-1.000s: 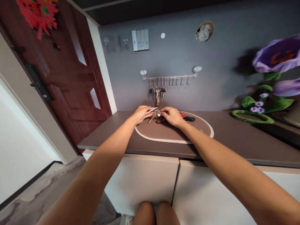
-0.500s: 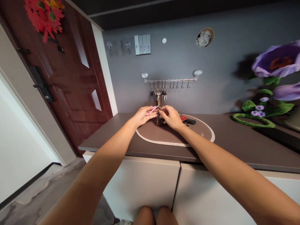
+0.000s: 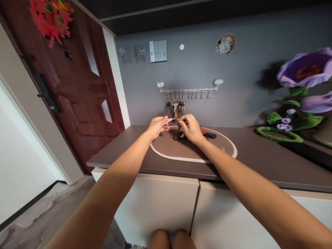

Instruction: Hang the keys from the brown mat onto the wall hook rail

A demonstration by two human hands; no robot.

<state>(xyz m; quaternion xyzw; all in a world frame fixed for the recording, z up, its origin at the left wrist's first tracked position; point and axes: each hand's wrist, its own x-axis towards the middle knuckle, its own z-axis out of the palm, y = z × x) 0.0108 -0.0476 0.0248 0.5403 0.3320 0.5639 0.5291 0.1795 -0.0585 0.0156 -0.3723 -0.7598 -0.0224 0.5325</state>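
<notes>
Between its thumb and fingers, my left hand (image 3: 157, 127) holds a thin pink strap (image 3: 167, 121) whose tip points to the right. My right hand (image 3: 190, 127) pinches a small metal ring (image 3: 177, 119) that meets the strap's end. Both hands are above an oval brown mat (image 3: 186, 150) with a pale rim. Behind them, several keys (image 3: 175, 105) and a brown tag with lettering hang from a clear hook rail (image 3: 189, 90). Beneath and beside my right hand lie a dark object (image 3: 210, 135) and a red item (image 3: 203, 131), partly hidden.
The mat rests on a dark brown counter (image 3: 116, 148) above white cabinet doors (image 3: 166, 197). Purple fabric flowers (image 3: 304, 71) and a green ring (image 3: 280, 136) stand at the right. A dark red door (image 3: 77, 86) is at the left.
The pink strap now lies straighter and my hands are slightly farther apart. My left fingers have curled in, and the ring between the hands shows more clearly.
</notes>
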